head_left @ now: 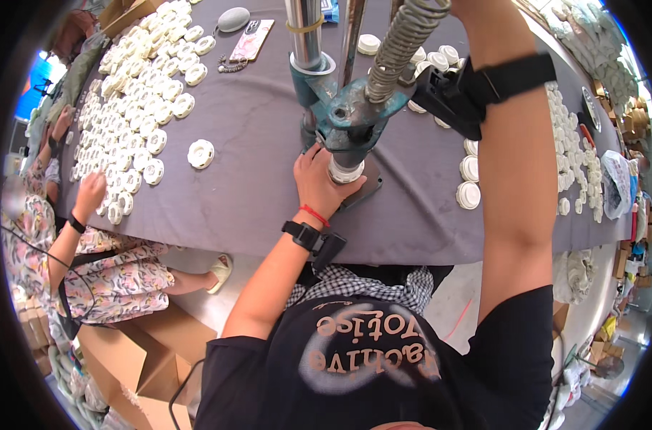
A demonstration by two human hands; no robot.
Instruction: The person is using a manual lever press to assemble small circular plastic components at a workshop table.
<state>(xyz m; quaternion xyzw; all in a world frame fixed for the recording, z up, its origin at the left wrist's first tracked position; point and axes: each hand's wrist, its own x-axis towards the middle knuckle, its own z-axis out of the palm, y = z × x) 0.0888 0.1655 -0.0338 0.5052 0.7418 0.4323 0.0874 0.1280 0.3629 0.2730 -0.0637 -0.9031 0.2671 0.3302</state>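
Observation:
My left hand (320,183) is closed round a white round plastic part (346,170), thumb on one side and fingers on the other. That part sits directly beneath the head of a green metal hand press (351,118), which has a coil spring (405,46) and a steel column (306,36). My right arm reaches up past the press on the right. Only part of my right hand (476,18) shows at the top edge; its fingers are out of sight, so what it holds cannot be made out.
Many white round parts (143,93) cover the table's left side. One lone part (200,153) lies nearer the press; several more (468,195) lie to its right. A phone (252,40) and a grey oval object (233,19) lie behind. A co-worker's hand (91,192) is at left.

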